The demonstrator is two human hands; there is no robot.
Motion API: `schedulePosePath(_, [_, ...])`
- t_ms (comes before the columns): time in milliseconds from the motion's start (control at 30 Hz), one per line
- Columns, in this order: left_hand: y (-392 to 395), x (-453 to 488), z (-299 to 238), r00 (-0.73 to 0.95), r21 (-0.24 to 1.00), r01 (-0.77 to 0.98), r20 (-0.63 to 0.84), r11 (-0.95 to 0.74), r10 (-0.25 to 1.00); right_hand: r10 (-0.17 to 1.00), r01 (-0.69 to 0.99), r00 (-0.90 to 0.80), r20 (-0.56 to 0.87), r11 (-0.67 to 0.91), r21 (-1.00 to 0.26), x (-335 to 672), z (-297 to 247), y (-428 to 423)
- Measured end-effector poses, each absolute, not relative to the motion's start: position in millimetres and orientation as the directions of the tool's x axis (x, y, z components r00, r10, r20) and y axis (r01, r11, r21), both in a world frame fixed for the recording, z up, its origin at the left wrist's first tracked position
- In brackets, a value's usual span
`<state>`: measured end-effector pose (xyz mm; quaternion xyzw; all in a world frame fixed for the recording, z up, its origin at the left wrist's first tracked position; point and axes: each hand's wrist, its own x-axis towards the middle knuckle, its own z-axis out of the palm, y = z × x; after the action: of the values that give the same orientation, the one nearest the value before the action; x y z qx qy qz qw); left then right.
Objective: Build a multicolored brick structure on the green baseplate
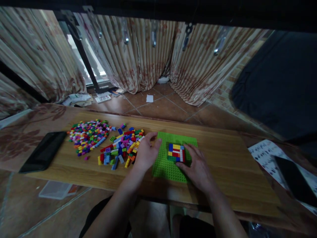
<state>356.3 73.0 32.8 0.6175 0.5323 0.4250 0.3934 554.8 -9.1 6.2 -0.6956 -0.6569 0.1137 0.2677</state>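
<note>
Head view, Brick block (pixel 176 152): set about the middle of the green baseplate (pixel 163 170); multicoloured, roughly square, without a clear long axis.
Right hand (pixel 196 168): over the baseplate's right side, nearer to the block than the left; closed about it, thumb at the near edge, fingers at the right far corner; block to the left of the palm and slightly farther out.
Left hand (pixel 148 152): at the baseplate's left edge, apart from the block; loosely open, nothing visible between thumb and fingers.
Larger loose bricks (pixel 121 145): left of the baseplate.
Small loose bricks (pixel 86 135): farther left.
Clear plastic container (pixel 53 190): on the floor, left and nearside of the baseplate; contents impossible to tell.
</note>
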Motion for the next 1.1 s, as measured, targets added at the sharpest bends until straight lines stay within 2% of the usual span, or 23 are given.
schedulePosePath(167, [76,339,37,0.054,0.971,0.222,0.083,-0.093,0.995,0.98,0.877,0.054,0.192,0.045,-0.478,551,4,-4])
schedulePosePath(367, [78,324,38,0.056,0.973,0.206,0.091,-0.101,0.994,0.98,0.874,0.026,0.199,0.074,-0.481,556,1,1])
schedulePosePath(633, [94,273,48,-0.102,0.99,0.079,0.123,-0.115,0.987,0.978,0.887,0.077,0.192,0.021,-0.462,564,-2,2])
schedulePosePath(700, [98,248,52,-0.161,0.985,0.136,0.132,-0.11,0.978,0.968,0.885,0.116,0.224,0.001,-0.465,561,1,2])
schedulePosePath(800, [99,208,57,-0.279,0.95,0.31,0.133,-0.042,0.951,0.925,0.85,0.226,0.305,-0.034,-0.526,552,9,1])
schedulePosePath(933, [93,172,60,-0.298,0.787,0.594,0.024,0.166,0.954,0.847,0.772,0.34,0.41,-0.002,-0.636,533,19,1])
schedulePosePath(1100, [89,156,62,-0.342,0.588,0.753,-0.033,0.295,0.939,0.816,0.723,0.376,0.439,0.038,-0.69,517,20,4])
